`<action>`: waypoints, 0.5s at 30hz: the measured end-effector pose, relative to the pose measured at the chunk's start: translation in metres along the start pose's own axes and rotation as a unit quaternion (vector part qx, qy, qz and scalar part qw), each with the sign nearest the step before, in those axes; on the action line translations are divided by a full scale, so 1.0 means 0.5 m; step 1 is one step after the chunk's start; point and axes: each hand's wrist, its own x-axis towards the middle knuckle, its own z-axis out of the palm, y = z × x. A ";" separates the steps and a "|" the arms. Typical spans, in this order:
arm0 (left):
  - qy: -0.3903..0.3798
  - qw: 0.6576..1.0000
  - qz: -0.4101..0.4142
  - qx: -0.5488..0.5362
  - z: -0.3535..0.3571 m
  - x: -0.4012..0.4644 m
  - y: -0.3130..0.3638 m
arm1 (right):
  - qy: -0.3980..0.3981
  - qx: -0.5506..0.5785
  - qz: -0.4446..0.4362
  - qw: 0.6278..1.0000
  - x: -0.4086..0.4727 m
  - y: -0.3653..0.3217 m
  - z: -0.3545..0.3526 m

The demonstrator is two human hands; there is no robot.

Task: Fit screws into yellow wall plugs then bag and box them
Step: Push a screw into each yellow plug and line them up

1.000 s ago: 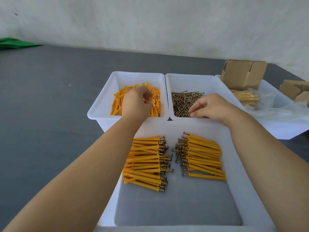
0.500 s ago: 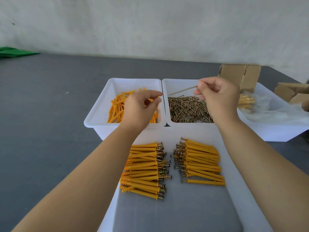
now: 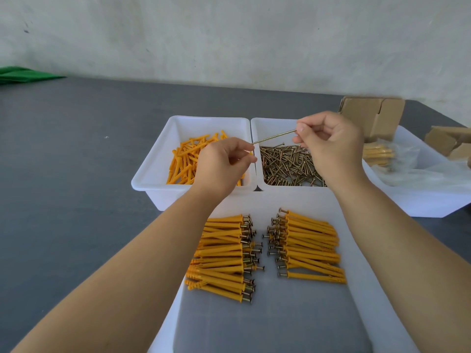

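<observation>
The right hand [image 3: 331, 146] pinches a long screw [image 3: 275, 136] by its head end between thumb and forefinger, the shaft slanting down and left until its tip meets the fingers [image 3: 246, 149] of the left hand [image 3: 221, 164]. Those left fingers are curled in a pinch; they probably hold a yellow plug, but the knuckles hide it and I cannot tell for sure.

Directly beneath the left fingers sits a white bin of loose yellow wall plugs [image 3: 186, 161]. Beneath the right fingers, touching that bin's side, a second white bin holds a heap of loose screws [image 3: 288, 166].

Nearer the person than both hands lies a shallow white tray [image 3: 356, 263] with two stacks of finished plugs, screw heads facing the gap between them: the left stack [image 3: 221, 253] below the left wrist, the right stack [image 3: 311, 245] below the right wrist.

To the right of the right fingers, another white bin [image 3: 420, 205] carries clear bags [image 3: 397, 164] of filled plugs, and brown cardboard boxes [image 3: 377, 118] stand at its far edge. All rest on a grey bench [image 3: 76, 174]. Far left of the fingers lies something green [image 3: 23, 75].
</observation>
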 end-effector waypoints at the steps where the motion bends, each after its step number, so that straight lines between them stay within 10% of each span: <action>1: 0.006 1.000 -0.007 -0.003 0.000 0.000 0.001 | -0.005 -0.005 -0.004 1.000 -0.001 -0.001 0.002; 15: -0.005 1.000 -0.007 0.002 -0.001 0.003 -0.004 | -0.021 -0.019 -0.025 0.999 0.000 -0.005 0.000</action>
